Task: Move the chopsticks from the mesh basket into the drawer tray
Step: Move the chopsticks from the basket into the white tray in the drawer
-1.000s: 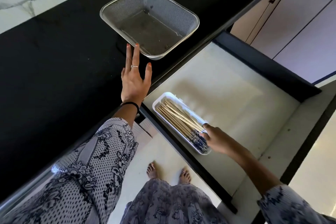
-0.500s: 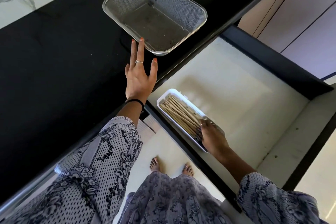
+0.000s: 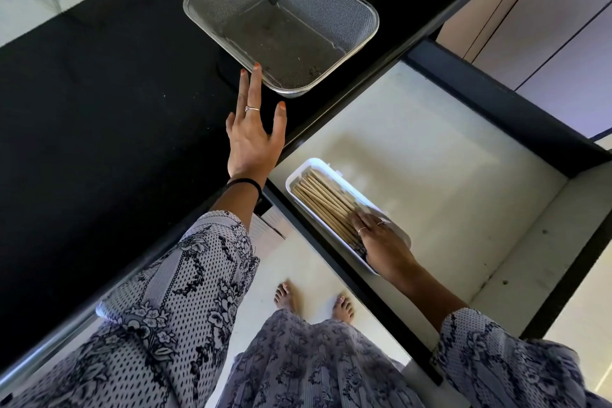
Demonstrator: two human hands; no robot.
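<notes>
In the drawer, at about four o'clock in the view, the right hand (image 3: 381,238) lies palm down on the chopsticks (image 3: 323,204), its fingers straight and pressing on their near ends; rings show on two fingers. The chopsticks lie side by side in a bundle inside the white tray (image 3: 298,172), their bare wooden ends pointing to eleven o'clock. The tray sits slantwise on the pale floor of the drawer (image 3: 430,149), close to its front edge, and the hand covers the tray's near end. At the centre of the view the left hand (image 3: 253,139) reaches out flat over the black counter (image 3: 99,109), fingers straight and thumb spread, gripping nothing; its fingertips touch or nearly touch the near rim of the basket (image 3: 371,16), which I cannot settle. The basket stands at twelve o'clock from that hand on the counter, with no chopsticks in it. Patterned sleeves cover both forearms, a dark band circles the left wrist, and bare feet (image 3: 314,301) show at six o'clock on the light floor.
</notes>
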